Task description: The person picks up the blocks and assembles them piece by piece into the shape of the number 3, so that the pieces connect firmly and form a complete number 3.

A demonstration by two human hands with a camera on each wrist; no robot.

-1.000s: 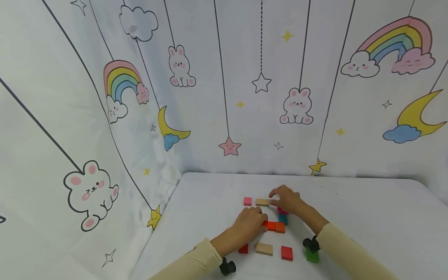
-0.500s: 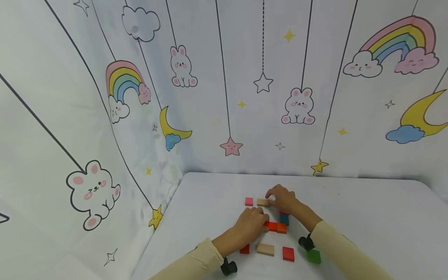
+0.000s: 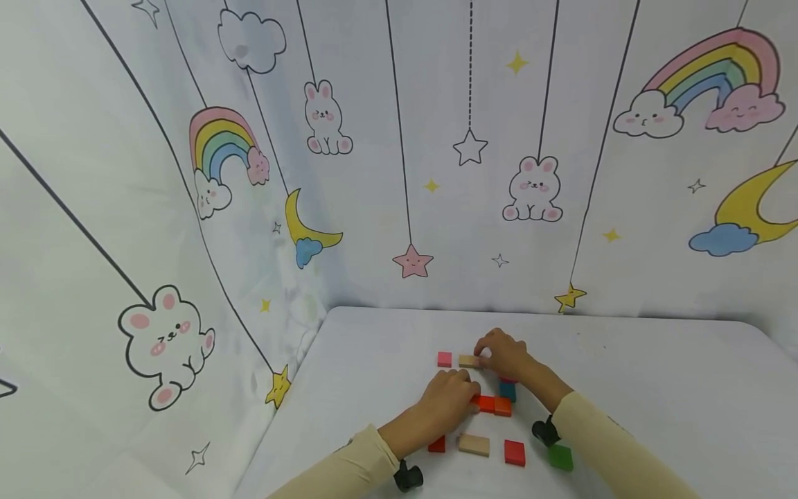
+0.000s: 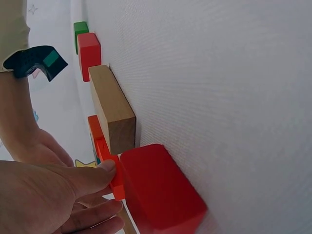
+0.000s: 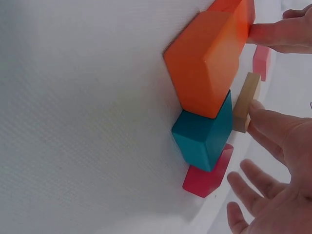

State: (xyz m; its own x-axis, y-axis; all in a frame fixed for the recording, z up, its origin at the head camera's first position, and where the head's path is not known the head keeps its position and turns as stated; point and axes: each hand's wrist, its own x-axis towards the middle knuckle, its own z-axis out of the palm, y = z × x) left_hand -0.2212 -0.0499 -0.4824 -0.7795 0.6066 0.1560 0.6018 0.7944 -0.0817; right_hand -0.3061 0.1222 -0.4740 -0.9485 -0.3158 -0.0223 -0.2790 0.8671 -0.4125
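My left hand pinches the left end of an orange-red block, its thumb on the block's side in the left wrist view. An orange block sits against that block's right end. Farther back, my right hand holds the right end of a flat wooden block between thumb and index finger, the other fingers spread. A teal block touches the orange one, and a crimson block lies just beyond it, mostly hidden under the right hand in the head view. A pink block lies left of the wooden block.
Nearer me is a loose row: a red block partly behind the left wrist, a second wooden block, another red block and a green block. All lie on a white table before a patterned cloth.
The right hand has moved slightly left and its thumb and finger have come onto the wooden block's end. The left hand stays on the orange-red block.
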